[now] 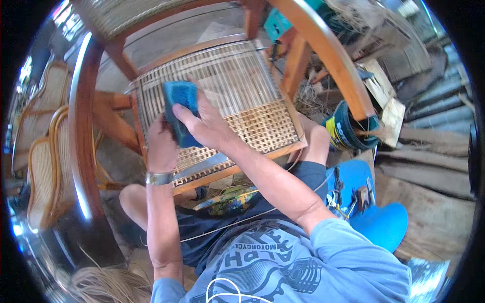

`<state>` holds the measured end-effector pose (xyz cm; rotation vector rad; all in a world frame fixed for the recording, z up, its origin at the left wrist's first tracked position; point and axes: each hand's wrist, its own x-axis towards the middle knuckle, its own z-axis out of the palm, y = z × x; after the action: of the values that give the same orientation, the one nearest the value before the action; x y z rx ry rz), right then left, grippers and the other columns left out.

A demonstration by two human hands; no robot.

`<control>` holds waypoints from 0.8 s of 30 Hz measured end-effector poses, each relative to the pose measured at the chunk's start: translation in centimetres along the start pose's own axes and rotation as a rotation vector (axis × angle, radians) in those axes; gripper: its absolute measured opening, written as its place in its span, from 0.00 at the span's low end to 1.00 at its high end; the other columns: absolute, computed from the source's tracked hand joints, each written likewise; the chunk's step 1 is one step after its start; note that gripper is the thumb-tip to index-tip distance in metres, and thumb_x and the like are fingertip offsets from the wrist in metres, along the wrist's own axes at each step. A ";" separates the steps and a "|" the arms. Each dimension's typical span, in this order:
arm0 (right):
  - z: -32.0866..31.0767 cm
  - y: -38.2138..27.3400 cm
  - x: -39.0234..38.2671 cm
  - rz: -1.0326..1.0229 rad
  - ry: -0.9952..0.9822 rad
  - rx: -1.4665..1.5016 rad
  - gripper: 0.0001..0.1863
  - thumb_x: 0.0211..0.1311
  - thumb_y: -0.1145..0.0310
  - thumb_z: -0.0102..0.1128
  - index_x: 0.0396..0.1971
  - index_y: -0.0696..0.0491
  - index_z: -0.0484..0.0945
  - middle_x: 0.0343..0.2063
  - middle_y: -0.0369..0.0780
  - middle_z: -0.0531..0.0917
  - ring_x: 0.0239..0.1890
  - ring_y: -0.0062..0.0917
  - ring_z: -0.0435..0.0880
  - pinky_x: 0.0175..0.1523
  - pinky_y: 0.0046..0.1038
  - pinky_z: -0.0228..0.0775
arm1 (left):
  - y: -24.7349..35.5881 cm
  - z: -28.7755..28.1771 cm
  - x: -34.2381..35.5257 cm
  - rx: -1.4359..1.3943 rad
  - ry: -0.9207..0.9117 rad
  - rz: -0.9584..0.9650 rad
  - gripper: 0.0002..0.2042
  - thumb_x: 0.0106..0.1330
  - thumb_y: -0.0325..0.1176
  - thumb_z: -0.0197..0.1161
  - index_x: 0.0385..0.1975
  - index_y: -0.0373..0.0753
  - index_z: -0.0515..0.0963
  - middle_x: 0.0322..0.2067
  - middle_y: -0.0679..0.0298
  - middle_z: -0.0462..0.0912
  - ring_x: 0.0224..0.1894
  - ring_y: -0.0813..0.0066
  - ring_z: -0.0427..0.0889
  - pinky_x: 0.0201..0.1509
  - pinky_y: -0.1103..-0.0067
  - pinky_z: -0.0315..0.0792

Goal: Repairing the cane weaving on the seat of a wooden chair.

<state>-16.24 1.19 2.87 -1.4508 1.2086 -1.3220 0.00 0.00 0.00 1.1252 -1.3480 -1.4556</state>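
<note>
Both hands pinch a blue sponge against the half-woven cane seat: the right hand grips its upper edge, the left hand its lower end. It looks soft, light and squashy, best held by the edges.

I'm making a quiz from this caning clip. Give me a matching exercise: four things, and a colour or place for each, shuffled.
Things:
1. sponge block
2. wristwatch
3. bucket
4. stool

Descriptions:
A. on the left wrist
B. bright blue, at the person's right
C. dark, yellow label, under the chair arm
D. blue, held in both hands over the woven seat

Pairs: 1-D, 2-A, 3-C, 4-B
</note>
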 end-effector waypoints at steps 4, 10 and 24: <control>-2.2 -3.6 0.4 0.143 -0.090 0.094 0.42 0.69 0.60 0.58 0.75 0.57 0.47 0.61 0.58 0.72 0.64 0.47 0.74 0.69 0.36 0.62 | 2.4 -0.8 1.0 -0.201 -0.008 -0.026 0.16 0.75 0.27 0.53 0.60 0.33 0.73 0.53 0.60 0.82 0.51 0.75 0.82 0.55 0.78 0.77; -2.4 -4.7 1.0 0.041 -0.076 -0.597 0.14 0.65 0.70 0.58 0.48 0.58 0.73 0.38 0.55 0.83 0.48 0.47 0.84 0.52 0.46 0.74 | 4.6 1.5 1.2 -0.114 0.289 0.132 0.09 0.75 0.30 0.57 0.50 0.35 0.77 0.43 0.64 0.84 0.41 0.79 0.81 0.45 0.80 0.76; -44.0 7.3 -16.0 -0.066 0.310 -1.625 0.20 0.59 0.79 0.50 0.52 0.54 0.78 0.46 0.46 0.82 0.51 0.43 0.81 0.54 0.44 0.73 | 17.2 -11.4 -2.6 -0.282 0.290 0.532 0.09 0.76 0.32 0.55 0.45 0.33 0.76 0.44 0.57 0.82 0.47 0.68 0.83 0.52 0.74 0.81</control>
<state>-60.63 16.79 -2.35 -2.2998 2.7320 -0.3669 11.73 -1.65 17.07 0.6904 -1.0871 -1.0072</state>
